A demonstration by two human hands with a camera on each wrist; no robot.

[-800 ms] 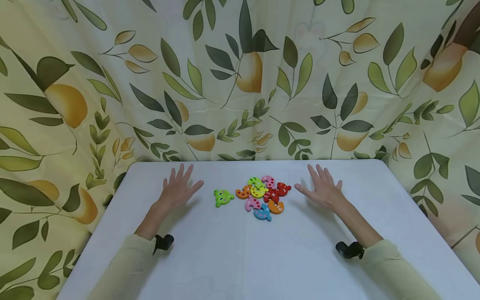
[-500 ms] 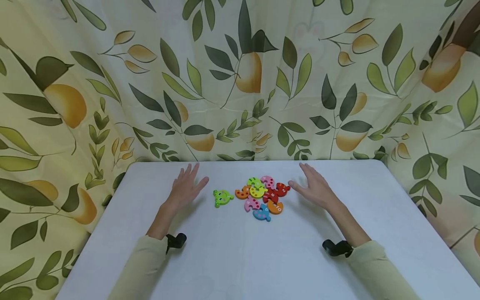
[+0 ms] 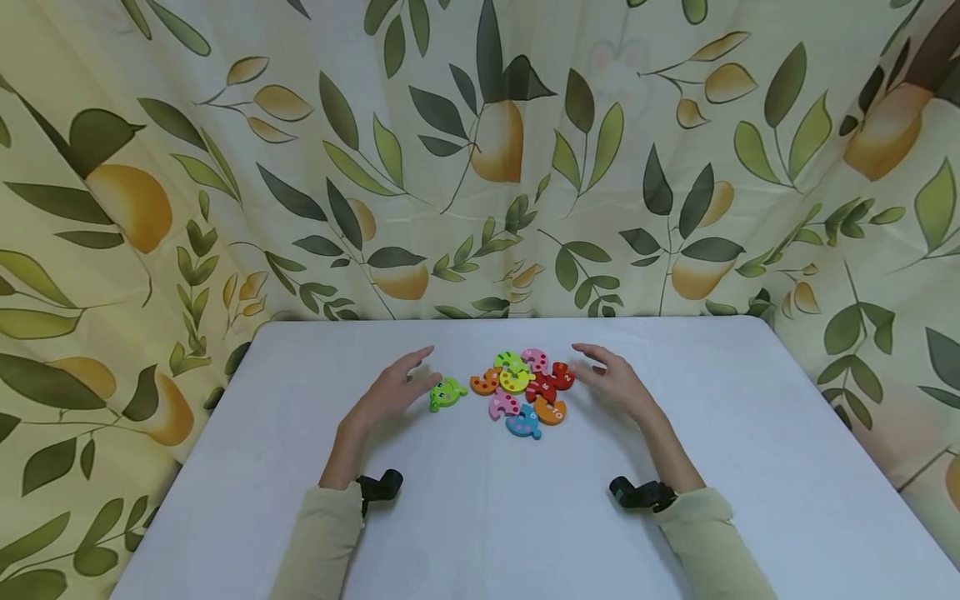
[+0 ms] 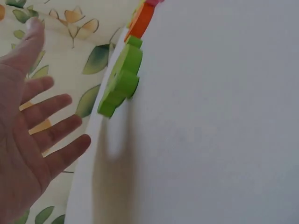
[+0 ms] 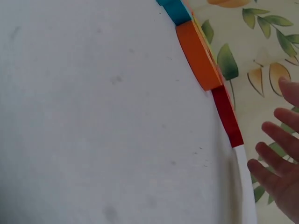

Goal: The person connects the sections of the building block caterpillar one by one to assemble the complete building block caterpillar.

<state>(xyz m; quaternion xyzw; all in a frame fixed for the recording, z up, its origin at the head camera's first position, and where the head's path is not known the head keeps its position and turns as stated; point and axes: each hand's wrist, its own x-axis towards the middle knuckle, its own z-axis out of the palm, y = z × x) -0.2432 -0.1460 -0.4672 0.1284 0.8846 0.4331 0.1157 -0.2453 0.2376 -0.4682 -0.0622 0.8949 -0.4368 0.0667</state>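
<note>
A green animal-head piece [image 3: 447, 393] lies on the white table, left of a cluster of colourful flat pieces. My left hand [image 3: 393, 387] hovers beside it with fingers spread and nothing held; the left wrist view shows the hand [image 4: 28, 135] apart from the green piece [image 4: 124, 74]. At the cluster's right edge my right hand [image 3: 618, 382] hangs near a red piece [image 3: 562, 376], its fingers loosely extended. The right wrist view has that hand [image 5: 280, 163] apart from the red piece [image 5: 227, 116]. An orange numbered piece [image 3: 551, 411] and a blue piece [image 3: 523, 423] lie at the cluster's front.
Also in the cluster are a yellow piece [image 3: 516, 382], a pink piece [image 3: 504, 406] and an orange spotted piece [image 3: 485, 381]. Behind the white table [image 3: 480, 517] hangs a curtain [image 3: 480, 250] printed with leaves and fruit. Each wrist wears a black camera.
Both hands have moved inward, the left one rightward to the green piece and the right one leftward to the red piece. Their fingers have relaxed and bent slightly. The pieces stay in place.
</note>
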